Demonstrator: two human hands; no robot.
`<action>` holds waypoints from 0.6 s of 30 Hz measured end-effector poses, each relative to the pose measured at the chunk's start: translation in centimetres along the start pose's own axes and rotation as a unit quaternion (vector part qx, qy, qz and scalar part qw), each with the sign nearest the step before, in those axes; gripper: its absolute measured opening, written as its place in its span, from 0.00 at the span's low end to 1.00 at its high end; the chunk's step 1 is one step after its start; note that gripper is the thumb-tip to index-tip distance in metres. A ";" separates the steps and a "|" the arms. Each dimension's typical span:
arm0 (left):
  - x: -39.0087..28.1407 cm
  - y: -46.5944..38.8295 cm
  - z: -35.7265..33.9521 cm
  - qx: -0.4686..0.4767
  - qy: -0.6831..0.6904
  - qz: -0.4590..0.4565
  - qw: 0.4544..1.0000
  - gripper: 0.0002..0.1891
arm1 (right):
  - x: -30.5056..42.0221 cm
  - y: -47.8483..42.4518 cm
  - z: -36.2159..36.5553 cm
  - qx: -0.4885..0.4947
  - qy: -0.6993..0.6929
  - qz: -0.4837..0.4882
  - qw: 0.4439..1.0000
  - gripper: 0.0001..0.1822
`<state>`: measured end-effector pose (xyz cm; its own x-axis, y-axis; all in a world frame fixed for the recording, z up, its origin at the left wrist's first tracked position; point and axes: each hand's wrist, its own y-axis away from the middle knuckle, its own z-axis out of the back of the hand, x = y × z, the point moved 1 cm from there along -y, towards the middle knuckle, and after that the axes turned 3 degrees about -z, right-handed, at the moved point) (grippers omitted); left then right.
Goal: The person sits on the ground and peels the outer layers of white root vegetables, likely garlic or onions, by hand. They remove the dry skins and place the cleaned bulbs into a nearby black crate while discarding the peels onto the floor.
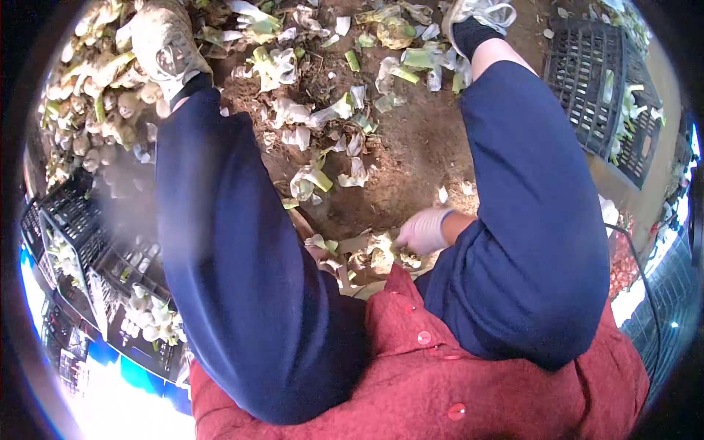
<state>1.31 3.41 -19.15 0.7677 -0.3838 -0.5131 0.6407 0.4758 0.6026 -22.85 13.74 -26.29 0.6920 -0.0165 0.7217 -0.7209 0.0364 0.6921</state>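
Observation:
My right hand, in a pale glove, reaches out from beneath my right thigh. Its fingers point left, close to pale onion-like skins between my legs. The fingertips are blurred, so whether they hold anything cannot be told. My left hand is out of view. Cut green-and-white stalk pieces and papery peelings lie scattered on the brown ground before me. A heap of unpeeled onion-like bulbs lies beside my left shoe.
Black plastic crates stand at the left and right. Whitish bulbs lie by the left crates. Small reddish things and a dark cable show at the right. My right shoe rests near the top edge.

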 end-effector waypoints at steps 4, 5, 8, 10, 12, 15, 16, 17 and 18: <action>1.7 -1.5 0.4 -0.026 -0.011 0.009 1.000 0.29 | 3.7 -0.5 4.8 -0.024 0.153 -0.026 0.988 0.34; 2.1 -1.8 0.6 -0.030 -0.012 0.011 0.999 0.29 | 3.3 -1.0 5.2 -0.077 0.174 0.013 0.982 0.30; 2.8 -2.4 1.9 -0.044 -0.017 0.017 0.999 0.30 | 2.6 -3.1 4.3 -0.191 0.216 0.101 0.952 0.17; 3.4 -2.8 2.3 -0.054 -0.018 0.017 0.998 0.30 | 2.5 -3.8 3.9 -0.183 0.214 0.104 0.954 0.10; 4.3 -3.2 2.7 -0.064 -0.018 0.013 0.998 0.31 | 1.6 -3.6 3.7 -0.176 0.148 0.026 0.973 0.07; 6.3 -2.3 3.3 -0.091 -0.029 0.038 0.995 0.31 | -0.4 -0.1 6.8 -0.442 -0.080 -0.124 0.885 0.09; 6.9 -2.4 3.8 -0.102 -0.025 0.036 0.994 0.32 | -1.7 1.4 6.0 -0.513 -0.133 -0.157 0.833 0.14; 8.3 -2.0 3.9 -0.125 -0.018 0.026 0.992 0.32 | -3.1 2.8 5.3 -0.584 -0.187 -0.175 0.770 0.21; 10.4 -1.1 3.3 -0.162 -0.012 0.011 0.987 0.32 | -4.2 4.4 4.1 -0.612 -0.217 -0.209 0.731 0.21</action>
<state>8.60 -3.77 -23.13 0.7840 -0.3875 -0.4849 0.5889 0.7113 0.3837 -29.10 9.90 -26.17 0.5741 -0.5877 0.5701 0.3088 0.8002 0.5141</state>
